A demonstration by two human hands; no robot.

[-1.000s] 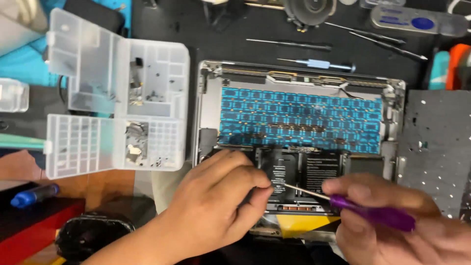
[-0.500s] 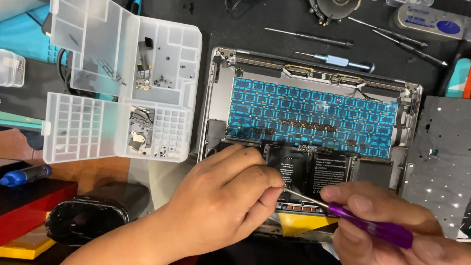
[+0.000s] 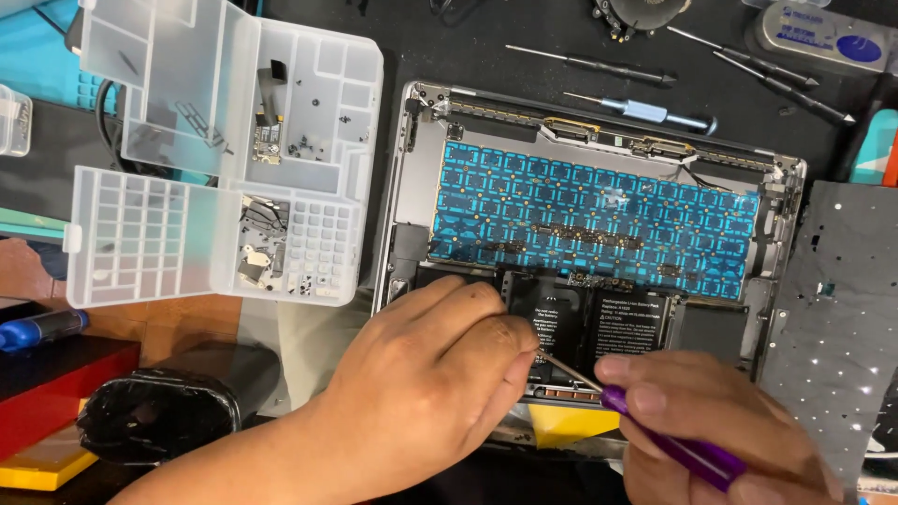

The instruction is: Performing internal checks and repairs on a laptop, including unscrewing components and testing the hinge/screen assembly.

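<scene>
1. Right hand (image 3: 720,421), lower right of frame, grips a purple-handled screwdriver (image 3: 669,444).
2. Its tip meets the black battery (image 3: 599,323) in the opened laptop (image 3: 599,215), centre.
3. Left hand (image 3: 426,374), fingers curled, rests there, grasping nothing visible.

Surface: dark work mat (image 3: 468,56).
Centre: opened laptop shell (image 3: 599,206).
Upper left: clear compartment box (image 3: 224,159).
Top: slim screwdrivers (image 3: 589,65).
Right edge: perforated grey sheet (image 3: 842,318).
Lower left: black roll (image 3: 178,402), red block (image 3: 56,393).
</scene>
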